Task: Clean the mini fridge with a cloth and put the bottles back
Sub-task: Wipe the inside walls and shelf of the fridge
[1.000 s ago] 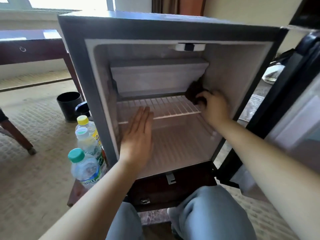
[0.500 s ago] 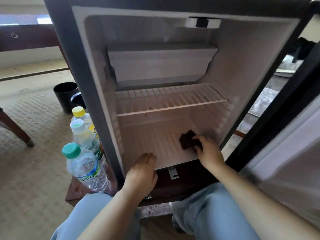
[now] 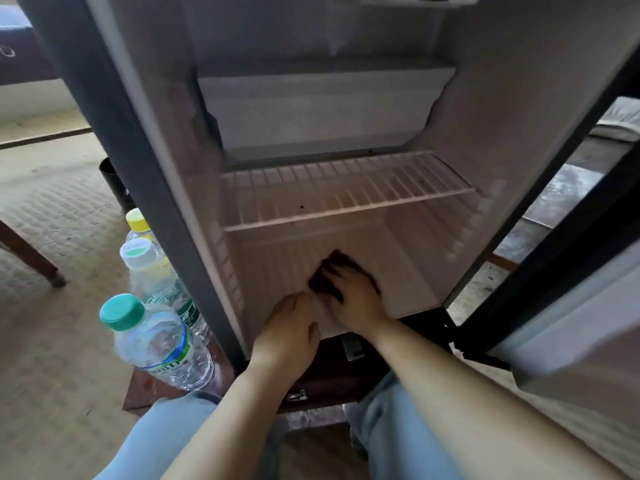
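Cloth (image 3: 341, 261) is sitting on the bottom floor of the mini fridge (image 3: 519, 116), roughly mid-floor, under the wire shelf (image 3: 346, 192). Right hand (image 3: 356, 299) is pressing down on it, fingers spread out and laid over it, dark brown fabric peeking out between them. Left hand (image 3: 287, 330) is resting just beside it on the front lip of the floor, fingers straight and held together, holding nothing. Outside, against the fridge's left side, the green-capped bottle (image 3: 156, 341) is standing nearest on the wooden stand (image 3: 145, 393), white-capped bottle (image 3: 152, 275) behind it, yellow-capped bottle (image 3: 138, 221) furthest back. Door (image 3: 571, 323) is hanging open on the right.
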`<state>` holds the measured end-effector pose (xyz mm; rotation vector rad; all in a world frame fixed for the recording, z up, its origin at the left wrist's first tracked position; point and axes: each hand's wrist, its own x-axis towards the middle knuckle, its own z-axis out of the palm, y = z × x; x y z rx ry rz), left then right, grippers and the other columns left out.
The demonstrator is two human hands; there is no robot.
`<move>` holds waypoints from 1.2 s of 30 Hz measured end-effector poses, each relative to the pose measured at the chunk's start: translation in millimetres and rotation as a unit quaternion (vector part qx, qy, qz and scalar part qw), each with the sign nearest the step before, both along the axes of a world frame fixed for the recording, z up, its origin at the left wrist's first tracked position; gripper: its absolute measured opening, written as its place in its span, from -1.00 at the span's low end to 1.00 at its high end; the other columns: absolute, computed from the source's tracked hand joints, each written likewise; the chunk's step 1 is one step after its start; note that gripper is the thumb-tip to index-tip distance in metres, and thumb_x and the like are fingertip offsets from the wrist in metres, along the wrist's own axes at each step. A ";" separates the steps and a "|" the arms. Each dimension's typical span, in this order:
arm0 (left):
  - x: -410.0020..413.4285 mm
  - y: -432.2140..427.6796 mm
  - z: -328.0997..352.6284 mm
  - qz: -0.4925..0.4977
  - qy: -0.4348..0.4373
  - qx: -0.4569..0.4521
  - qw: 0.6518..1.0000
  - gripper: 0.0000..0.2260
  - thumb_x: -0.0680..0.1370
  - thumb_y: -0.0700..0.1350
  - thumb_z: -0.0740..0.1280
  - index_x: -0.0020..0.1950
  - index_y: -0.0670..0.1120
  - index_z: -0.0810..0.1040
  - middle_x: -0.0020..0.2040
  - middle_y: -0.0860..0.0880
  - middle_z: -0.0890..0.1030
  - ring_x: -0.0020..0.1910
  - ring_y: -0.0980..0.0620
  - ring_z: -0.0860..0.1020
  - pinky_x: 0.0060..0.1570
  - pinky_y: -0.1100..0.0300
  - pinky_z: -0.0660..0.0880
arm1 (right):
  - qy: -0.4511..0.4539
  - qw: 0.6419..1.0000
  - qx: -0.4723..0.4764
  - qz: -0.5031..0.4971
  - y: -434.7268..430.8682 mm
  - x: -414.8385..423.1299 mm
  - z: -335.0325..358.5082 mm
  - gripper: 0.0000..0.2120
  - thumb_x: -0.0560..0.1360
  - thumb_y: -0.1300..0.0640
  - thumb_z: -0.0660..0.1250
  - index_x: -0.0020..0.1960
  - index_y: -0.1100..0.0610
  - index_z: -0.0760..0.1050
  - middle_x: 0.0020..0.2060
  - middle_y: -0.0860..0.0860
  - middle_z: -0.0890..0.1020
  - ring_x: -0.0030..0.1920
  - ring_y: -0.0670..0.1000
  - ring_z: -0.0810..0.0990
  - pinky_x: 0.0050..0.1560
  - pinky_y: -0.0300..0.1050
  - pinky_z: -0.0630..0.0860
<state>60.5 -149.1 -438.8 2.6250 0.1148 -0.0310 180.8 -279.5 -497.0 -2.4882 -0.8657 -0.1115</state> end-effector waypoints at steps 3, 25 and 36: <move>-1.8 7.0 -4.1 0.080 0.035 0.026 0.996 -0.58 0.59 -0.12 0.17 0.44 -0.15 0.23 0.38 -0.11 0.35 0.32 -0.07 0.37 0.24 0.13 0.35 | 0.006 0.992 0.042 0.118 54.5 -25.9 -8.1 -0.47 0.40 -0.01 0.35 0.33 0.15 0.50 0.35 0.11 0.49 0.40 0.14 0.39 0.44 0.10 0.23; 8.8 4.5 0.6 0.061 0.025 -0.012 0.998 -0.55 0.62 -0.14 0.13 0.50 -0.15 0.15 0.47 -0.09 0.24 0.44 -0.04 0.20 0.33 0.19 0.20 | -0.072 0.992 0.076 0.064 43.6 0.2 3.2 -0.69 0.44 0.13 0.23 0.09 0.14 0.64 0.13 0.12 0.64 0.23 0.16 0.51 0.36 -0.02 0.30; 9.9 4.1 12.6 0.059 0.032 -0.038 0.997 -0.53 0.63 -0.10 0.11 0.53 -0.08 0.10 0.52 -0.02 0.15 0.47 0.00 0.14 0.36 0.17 0.21 | 0.001 0.978 0.022 -0.208 -73.7 15.6 -6.6 -0.62 0.54 0.10 0.22 0.32 0.15 0.50 0.35 0.12 0.48 0.37 0.16 0.40 0.41 0.03 0.29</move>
